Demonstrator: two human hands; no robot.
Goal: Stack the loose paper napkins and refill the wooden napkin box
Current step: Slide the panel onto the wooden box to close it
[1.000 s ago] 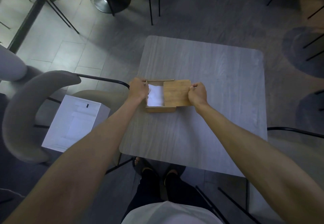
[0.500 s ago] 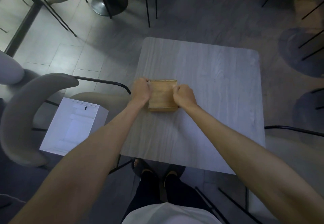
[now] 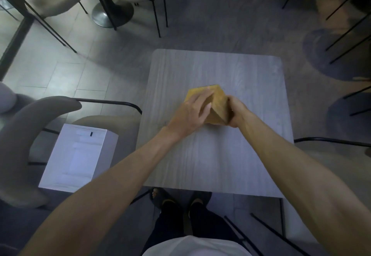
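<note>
The wooden napkin box [image 3: 218, 101] stood tilted at the centre of the counter [image 3: 210, 155], left hand [image 3: 190, 113] fingers flat against its 9 o'clock face and right hand [image 3: 237, 113] fingers curled round its 4 o'clock corner, apparently to steady it.

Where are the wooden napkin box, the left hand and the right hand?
wooden napkin box [image 3: 218, 103]: head view, wood between the hands
left hand [image 3: 188, 114]: head view, back of hand
right hand [image 3: 237, 113]: head view, back of hand

Your napkin box [image 3: 217, 103] stands tilted near the middle of the bench [image 3: 220, 161], left hand [image 3: 190, 113] resting on its left face, right hand [image 3: 236, 113] gripping its right edge; left of the bench, a carton [image 3: 78, 155] sits on a chair [image 3: 22, 135]
</note>
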